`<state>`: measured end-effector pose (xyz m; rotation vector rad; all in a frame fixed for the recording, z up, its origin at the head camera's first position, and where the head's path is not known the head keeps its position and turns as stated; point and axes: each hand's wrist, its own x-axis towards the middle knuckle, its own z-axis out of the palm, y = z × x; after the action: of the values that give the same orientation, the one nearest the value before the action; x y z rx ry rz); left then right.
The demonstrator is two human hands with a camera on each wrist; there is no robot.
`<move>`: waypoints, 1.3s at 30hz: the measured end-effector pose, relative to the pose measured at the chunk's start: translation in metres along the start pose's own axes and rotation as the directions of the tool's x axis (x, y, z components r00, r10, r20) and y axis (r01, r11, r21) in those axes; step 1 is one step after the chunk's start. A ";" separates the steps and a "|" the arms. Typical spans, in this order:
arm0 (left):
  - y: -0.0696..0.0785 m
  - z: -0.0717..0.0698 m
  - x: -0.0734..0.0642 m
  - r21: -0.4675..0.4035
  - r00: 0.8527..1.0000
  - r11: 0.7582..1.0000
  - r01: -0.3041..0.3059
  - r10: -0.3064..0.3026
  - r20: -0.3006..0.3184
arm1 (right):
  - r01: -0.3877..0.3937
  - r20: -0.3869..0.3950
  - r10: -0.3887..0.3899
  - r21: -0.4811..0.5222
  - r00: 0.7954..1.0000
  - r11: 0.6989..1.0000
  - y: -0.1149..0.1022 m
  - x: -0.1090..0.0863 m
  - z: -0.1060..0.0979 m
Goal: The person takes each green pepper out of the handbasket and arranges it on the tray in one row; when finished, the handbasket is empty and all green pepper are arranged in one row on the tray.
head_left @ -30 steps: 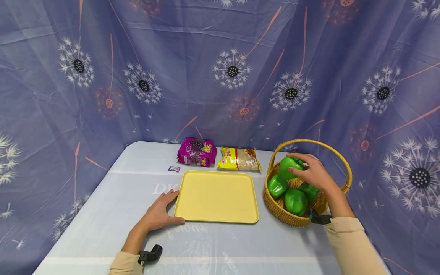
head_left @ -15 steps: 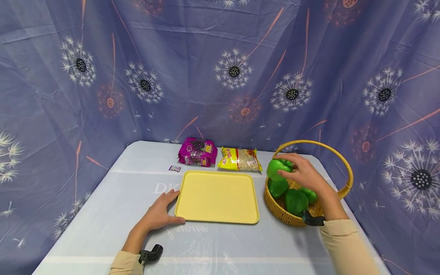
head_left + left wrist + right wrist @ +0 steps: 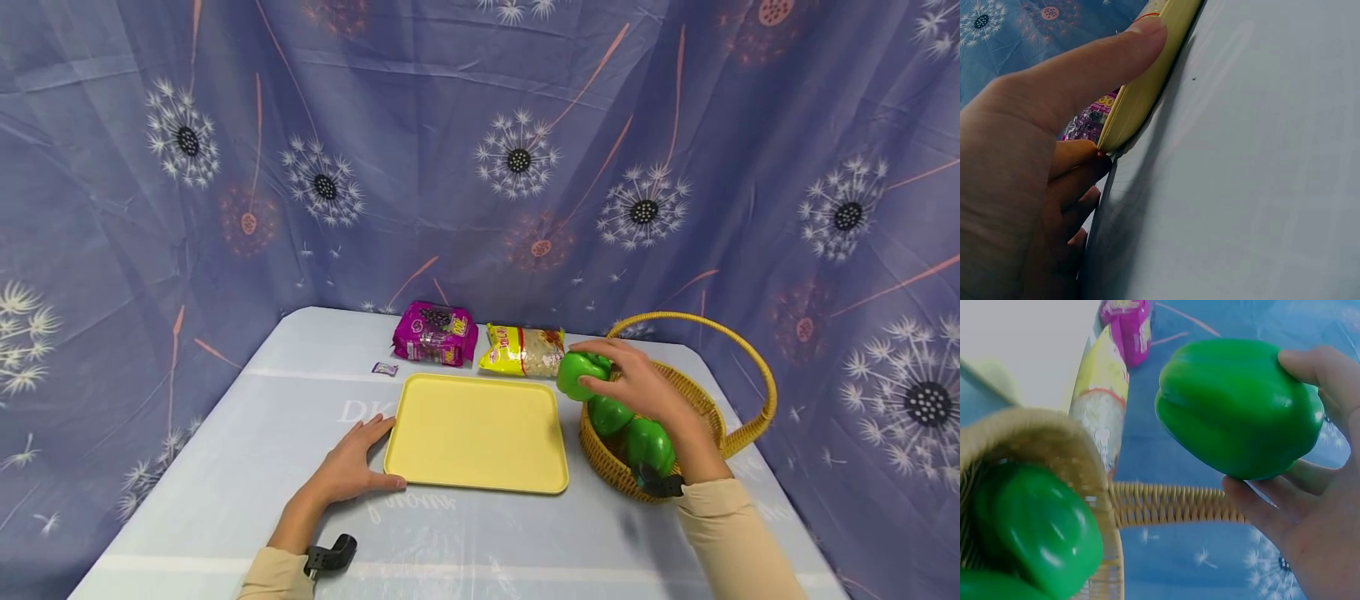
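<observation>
My right hand holds a green bell pepper over the left rim of a wicker basket. In the right wrist view, thumb and fingers grip one end of this bell pepper, clear of the basket. Inside the basket lie more green bell peppers, partly covered by my right arm. On the left, my left hand lies with spread, relaxed fingers against the left side of a yellow tray. Its thumb rests along the tray's edge in the left wrist view.
Behind the tray stand a purple snack packet and a yellow bag with a clear window. A tiny purple sachet lies left of them. The basket's tall handle arches at the right. A patterned curtain hangs behind the table.
My right hand has carried the bell pepper leftward from above the middle of the basket to past its left rim. The left hand and the tray stay in place.
</observation>
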<state>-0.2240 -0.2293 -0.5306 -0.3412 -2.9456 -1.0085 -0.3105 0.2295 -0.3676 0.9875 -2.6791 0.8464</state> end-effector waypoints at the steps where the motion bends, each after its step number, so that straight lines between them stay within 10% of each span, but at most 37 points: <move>1: 0.000 0.000 0.000 -0.001 1.000 1.000 -0.002 0.002 -0.003 | 0.007 -0.001 -0.007 0.002 1.000 1.000 -0.001 0.002 0.002; 13: 0.001 0.000 0.000 0.005 1.000 1.000 0.025 -0.025 0.007 | -0.028 -0.014 0.028 0.004 1.000 1.000 -0.005 0.027 0.027; 25: 0.000 0.001 0.000 0.000 1.000 1.000 0.009 -0.009 0.000 | -0.187 -0.072 0.220 0.314 0.973 0.931 0.009 0.050 0.069; 39: 0.000 0.002 0.000 0.013 1.000 1.000 0.020 -0.020 -0.004 | -0.121 -0.101 0.183 0.442 0.978 0.889 0.012 0.067 0.107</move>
<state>-0.2241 -0.2282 -0.5326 -0.3090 -2.9564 -0.9912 -0.3657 0.1402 -0.4393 0.7576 -2.5219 1.5369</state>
